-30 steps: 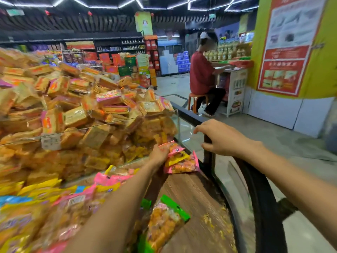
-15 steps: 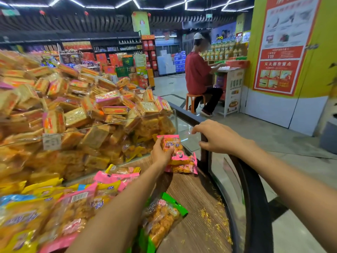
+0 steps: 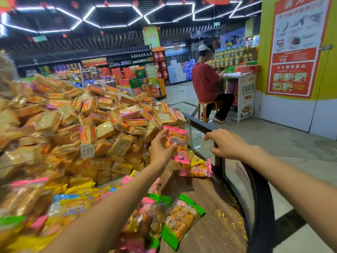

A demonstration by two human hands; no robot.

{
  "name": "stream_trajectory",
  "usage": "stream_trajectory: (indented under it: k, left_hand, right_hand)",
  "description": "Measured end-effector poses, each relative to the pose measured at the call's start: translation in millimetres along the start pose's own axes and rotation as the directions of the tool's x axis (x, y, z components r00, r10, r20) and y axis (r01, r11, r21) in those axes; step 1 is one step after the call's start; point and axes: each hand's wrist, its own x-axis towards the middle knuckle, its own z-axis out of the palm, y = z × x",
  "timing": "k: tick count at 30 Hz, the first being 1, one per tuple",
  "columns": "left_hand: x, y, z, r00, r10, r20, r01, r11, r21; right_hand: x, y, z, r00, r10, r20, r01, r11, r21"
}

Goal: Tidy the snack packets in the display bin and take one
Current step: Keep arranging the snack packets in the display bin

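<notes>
My left hand point(image 3: 161, 149) grips a pink-topped snack packet point(image 3: 176, 137) and holds it upright above the far corner of the display bin. Below it two more packets, one yellow point(image 3: 196, 158) and one pink point(image 3: 198, 170), lie against the bin's corner. My right hand point(image 3: 225, 144) rests curled over the bin's black rim point(image 3: 262, 198). A green-edged packet point(image 3: 182, 219) lies on the bin's wooden floor point(image 3: 209, 201), and a heap of pink, yellow and blue packets point(image 3: 69, 210) fills the near left.
A clear divider point(image 3: 113, 141) holds back a tall pile of wrapped cakes point(image 3: 87, 121) on the left. Crumbs litter the wooden floor by the rim. A person in a red shirt point(image 3: 206, 84) sits on a stool point(image 3: 205, 106) at a stand across the aisle.
My left hand has lifted the pink packet off the small pile in the corner and raised it upright. My right hand has stayed on the rim.
</notes>
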Motion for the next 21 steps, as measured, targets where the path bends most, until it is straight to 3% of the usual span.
stream_trajectory:
  k: [6,10,12,14,16,18,19,21]
  left_hand:
    - [-75.1,48.1,-100.2,0.993,0.118,0.012,-0.117,0.991,-0.065]
    - [-122.9,54.4,-161.3,0.994,0.108,-0.029,-0.110,0.988,-0.111]
    - [-142.0,52.7,-188.0,0.995,0.070,-0.076,-0.079,0.989,-0.125]
    - [-154.5,49.4,-209.6,0.990,0.045,-0.136,-0.061,0.992,-0.113]
    - [-162.2,44.9,-222.1,0.982,0.062,-0.179,-0.078,0.994,-0.082]
    - [-168.1,39.9,-230.2,0.977,0.078,-0.197,-0.083,0.996,-0.014]
    - [-168.5,37.6,-231.3,0.979,0.071,-0.192,-0.072,0.997,0.000]
    - [-167.5,32.9,-235.1,0.985,0.050,-0.166,-0.052,0.999,-0.010]
  right_hand:
    - [-4.1,-88.5,0.1,0.993,-0.059,-0.107,0.089,0.949,0.303]
    - [-10.7,-168.2,-7.3,0.978,-0.064,-0.198,0.165,0.816,0.554]
    - [-12.3,-202.4,-2.3,0.988,-0.008,-0.151,0.113,0.700,0.705]
    - [-14.5,-235.4,4.0,0.997,0.062,-0.036,-0.001,0.516,0.856]
    - [-15.2,-262.1,8.2,0.982,0.147,0.120,-0.154,0.248,0.956]
    - [-17.9,-281.9,11.9,0.959,0.117,0.258,-0.259,-0.007,0.966]
    - [-19.7,-285.8,14.2,0.957,0.076,0.282,-0.277,-0.062,0.959]
    - [-20.6,-289.7,18.4,0.961,0.021,0.277,-0.276,-0.022,0.961]
